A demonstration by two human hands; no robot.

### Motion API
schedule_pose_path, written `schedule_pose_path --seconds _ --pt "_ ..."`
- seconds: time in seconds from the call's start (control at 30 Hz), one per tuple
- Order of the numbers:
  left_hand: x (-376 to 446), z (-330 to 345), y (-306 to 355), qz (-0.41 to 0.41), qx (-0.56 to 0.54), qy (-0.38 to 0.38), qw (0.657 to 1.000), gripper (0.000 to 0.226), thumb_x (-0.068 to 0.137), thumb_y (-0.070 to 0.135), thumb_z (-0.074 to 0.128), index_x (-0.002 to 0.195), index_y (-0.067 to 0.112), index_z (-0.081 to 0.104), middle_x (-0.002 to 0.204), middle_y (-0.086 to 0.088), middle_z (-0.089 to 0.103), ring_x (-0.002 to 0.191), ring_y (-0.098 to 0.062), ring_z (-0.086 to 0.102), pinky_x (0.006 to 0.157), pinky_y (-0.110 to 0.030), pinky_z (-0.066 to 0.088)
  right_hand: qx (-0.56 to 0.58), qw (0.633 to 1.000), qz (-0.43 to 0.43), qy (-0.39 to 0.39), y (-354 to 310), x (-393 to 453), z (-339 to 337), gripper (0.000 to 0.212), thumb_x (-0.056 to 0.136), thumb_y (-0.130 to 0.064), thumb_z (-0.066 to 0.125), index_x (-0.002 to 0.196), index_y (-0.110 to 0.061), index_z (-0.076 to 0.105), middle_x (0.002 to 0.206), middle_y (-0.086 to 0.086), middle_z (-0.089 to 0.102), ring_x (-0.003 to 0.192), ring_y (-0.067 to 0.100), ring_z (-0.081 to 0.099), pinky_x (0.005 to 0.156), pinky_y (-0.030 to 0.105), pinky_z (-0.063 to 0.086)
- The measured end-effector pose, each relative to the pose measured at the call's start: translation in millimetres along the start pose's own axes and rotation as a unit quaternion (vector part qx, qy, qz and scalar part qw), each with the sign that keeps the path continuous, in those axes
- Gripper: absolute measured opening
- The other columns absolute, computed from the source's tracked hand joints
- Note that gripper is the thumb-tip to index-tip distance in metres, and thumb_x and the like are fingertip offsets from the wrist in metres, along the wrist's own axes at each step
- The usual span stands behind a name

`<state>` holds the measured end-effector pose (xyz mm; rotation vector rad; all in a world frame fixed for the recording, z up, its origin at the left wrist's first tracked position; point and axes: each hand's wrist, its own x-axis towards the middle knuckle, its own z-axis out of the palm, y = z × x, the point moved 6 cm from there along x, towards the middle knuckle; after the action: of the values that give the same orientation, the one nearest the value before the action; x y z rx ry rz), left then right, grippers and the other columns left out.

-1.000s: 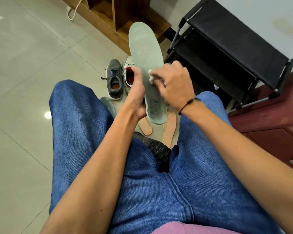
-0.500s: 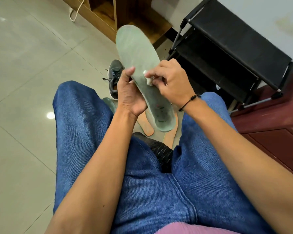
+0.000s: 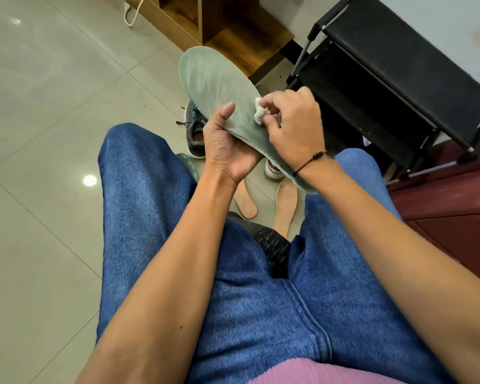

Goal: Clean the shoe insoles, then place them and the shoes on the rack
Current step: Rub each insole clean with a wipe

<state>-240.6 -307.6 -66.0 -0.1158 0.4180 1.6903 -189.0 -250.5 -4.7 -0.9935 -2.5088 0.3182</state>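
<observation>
Pale glossy floor tiles (image 3: 39,112) spread under a seated person in blue jeans (image 3: 139,189). Left hand (image 3: 227,145) grips a pale green insole (image 3: 219,87) from beneath, thumb on top. Right hand (image 3: 294,126) pinches a white wad (image 3: 259,112) against its surface. Below lie two orange insoles (image 3: 286,203), a grey sneaker (image 3: 194,134) and a white shoe (image 3: 272,169). Black shoe rack (image 3: 399,65) stands at right.

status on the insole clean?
Left hand grips pale green foam insole. Right hand pinches white wad on it. Black rack unobstructed.
</observation>
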Motion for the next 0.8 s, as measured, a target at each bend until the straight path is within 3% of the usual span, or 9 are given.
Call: schedule_pose_path --seconds 0.13,0.2,0.3,0.4,0.5,0.57,0.7,0.8 --pt "3.0 -11.0 0.9 -0.012 0.011 0.044 0.999 0.032 0.073 0.028 0.051 0.092 0.002 0.054 0.080 -0.011 0.058 0.079 -0.023 0.057 0.088 -0.034 0.045 0.099 0.992 -0.048 -0.059 -27.4 -15.8 7.0 0.021 0.074 -0.010 0.061 0.092 -0.008 0.070 0.084 0.009 0.067 0.082 0.025 0.053 0.073 0.034 0.041" --pt "3.9 -12.4 0.7 -0.022 0.011 0.043 0.999 0.031 0.074 0.029 0.051 0.090 0.002 0.054 0.076 -0.010 0.058 0.077 -0.023 0.057 0.085 -0.033 0.046 0.080 0.989 -0.088 -0.084 -32.6 -16.3 5.0 0.019 0.075 -0.013 0.060 0.091 -0.012 0.070 0.083 0.005 0.067 0.082 0.024 0.052 0.072 0.035 0.040" --pt "2.5 -6.2 -2.3 -0.021 0.033 0.031 0.999 0.034 0.072 0.028 0.048 0.091 0.001 0.055 0.081 -0.014 0.060 0.079 -0.026 0.058 0.090 -0.037 0.043 -0.017 0.998 -0.041 -0.033 -12.5 -3.8 -0.9 0.015 0.080 -0.020 0.057 0.090 -0.016 0.068 0.088 0.002 0.068 0.089 0.028 0.054 0.073 0.037 0.038" --pt "1.9 -5.8 -4.9 -0.028 0.053 0.042 0.997 0.037 0.077 0.030 0.044 0.098 0.002 0.053 0.091 -0.015 0.056 0.088 -0.027 0.055 0.101 -0.038 0.037 -0.004 1.000 -0.012 -0.016 -9.2 -2.9 -1.5 0.014 0.080 -0.017 0.058 0.090 -0.013 0.066 0.087 0.004 0.067 0.088 0.029 0.054 0.074 0.037 0.039" --pt "5.3 -13.1 -0.7 -0.022 0.025 0.065 0.997 0.021 0.076 0.027 0.050 0.076 0.006 0.054 0.071 -0.004 0.050 0.072 -0.020 0.053 0.081 -0.032 0.047 0.072 0.992 -0.090 -0.051 -32.5 -15.8 0.6 0.014 0.075 -0.013 0.059 0.085 -0.008 0.067 0.080 0.008 0.066 0.079 0.027 0.053 0.069 0.034 0.040" --pt "5.3 -13.3 0.1 -0.021 0.005 0.057 0.998 0.020 0.073 0.026 0.052 0.068 0.007 0.056 0.066 -0.002 0.048 0.069 -0.019 0.052 0.077 -0.032 0.048 0.036 0.990 -0.123 -0.058 -36.6 -16.3 0.9 0.014 0.075 -0.017 0.057 0.084 -0.011 0.066 0.080 0.005 0.066 0.079 0.026 0.053 0.068 0.033 0.037" --pt "2.2 -3.2 -6.4 -0.030 0.044 0.012 0.999 0.032 0.074 0.029 0.045 0.073 0.006 0.067 0.081 -0.010 0.059 0.083 -0.024 0.053 0.092 -0.036 0.038 -0.065 0.997 -0.039 -0.002 -14.9 3.6 -6.6 0.011 0.080 -0.022 0.054 0.085 -0.014 0.061 0.085 0.002 0.066 0.088 0.029 0.053 0.069 0.031 0.026" --pt "2.5 -5.6 -6.5 -0.032 0.038 0.024 0.998 0.031 0.077 0.029 0.044 0.069 0.008 0.065 0.075 -0.008 0.060 0.078 -0.022 0.055 0.084 -0.034 0.041 -0.003 0.999 -0.041 -0.026 -24.1 -0.5 0.9 0.010 0.078 -0.018 0.055 0.081 -0.010 0.059 0.079 0.004 0.063 0.083 0.028 0.052 0.068 0.033 0.033"
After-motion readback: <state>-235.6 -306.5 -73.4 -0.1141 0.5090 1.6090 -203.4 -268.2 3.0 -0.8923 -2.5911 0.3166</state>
